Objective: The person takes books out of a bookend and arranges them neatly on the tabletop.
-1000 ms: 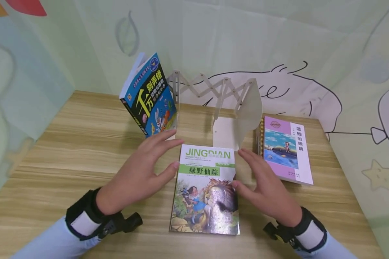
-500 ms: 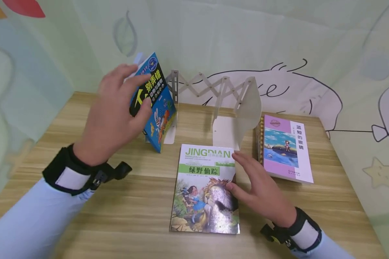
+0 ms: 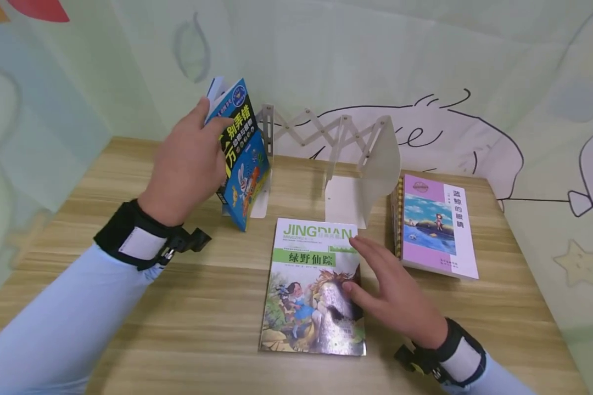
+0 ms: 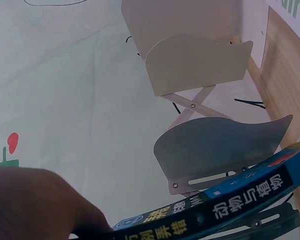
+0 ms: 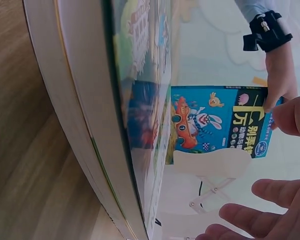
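Note:
My left hand point(image 3: 188, 159) grips the upper spine side of a blue and black children's book point(image 3: 249, 170), which stands tilted at the left end of a metal folding bookend point(image 3: 382, 162). In the left wrist view the book's spine point(image 4: 230, 205) runs across the bottom, close to the bookend's panels. My right hand point(image 3: 397, 291), fingers spread and relaxed, is at the right edge of a white and green storybook point(image 3: 308, 323) lying flat with a lion and a girl on its cover. The right wrist view shows thick page edges point(image 5: 85, 100) of stacked books under that cover.
A lilac and white book point(image 3: 427, 225) lies to the right, on top of a spiral-bound notebook point(image 3: 398, 211). The bookend's expanding lattice runs along the back of the wooden table point(image 3: 188, 334), in front of a printed wall cloth point(image 3: 296, 60).
My left hand has left the storybook's left side, moved up and left, and taken hold of the blue book, now turned slightly. My right hand has shifted slightly left over the storybook's edge.

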Demonstrator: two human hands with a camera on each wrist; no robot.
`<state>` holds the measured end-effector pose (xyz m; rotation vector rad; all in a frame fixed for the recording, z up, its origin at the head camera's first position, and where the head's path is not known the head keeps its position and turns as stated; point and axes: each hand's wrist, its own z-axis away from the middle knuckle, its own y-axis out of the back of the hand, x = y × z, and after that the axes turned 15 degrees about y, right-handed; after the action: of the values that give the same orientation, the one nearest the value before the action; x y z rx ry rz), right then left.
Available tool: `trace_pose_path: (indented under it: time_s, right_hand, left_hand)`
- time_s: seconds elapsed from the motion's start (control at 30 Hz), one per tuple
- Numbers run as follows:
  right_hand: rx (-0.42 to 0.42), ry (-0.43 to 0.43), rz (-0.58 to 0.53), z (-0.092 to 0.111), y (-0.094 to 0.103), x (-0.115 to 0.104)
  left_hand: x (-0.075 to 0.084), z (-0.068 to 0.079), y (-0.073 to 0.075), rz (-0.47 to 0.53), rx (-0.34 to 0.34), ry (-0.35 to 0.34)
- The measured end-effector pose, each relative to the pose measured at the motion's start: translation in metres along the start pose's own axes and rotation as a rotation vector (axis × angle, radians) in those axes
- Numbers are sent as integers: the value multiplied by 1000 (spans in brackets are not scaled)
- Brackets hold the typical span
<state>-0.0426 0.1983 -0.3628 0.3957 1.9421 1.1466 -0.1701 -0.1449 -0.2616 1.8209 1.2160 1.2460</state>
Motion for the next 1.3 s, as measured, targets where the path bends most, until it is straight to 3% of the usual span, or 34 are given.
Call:
trace_pose_path:
  time_s: [0.33, 0.8, 1.3]
  right_hand:
    - [-3, 9, 0, 2, -3, 1]
    - [-1, 9, -8, 1, -4, 0]
    - [-10, -4, -14, 2, -8, 2]
  left_hand:
    - [0, 4, -4, 25, 82, -49]
    - [6, 9, -3, -47, 82, -51]
    - [12, 21, -6, -24, 114, -102]
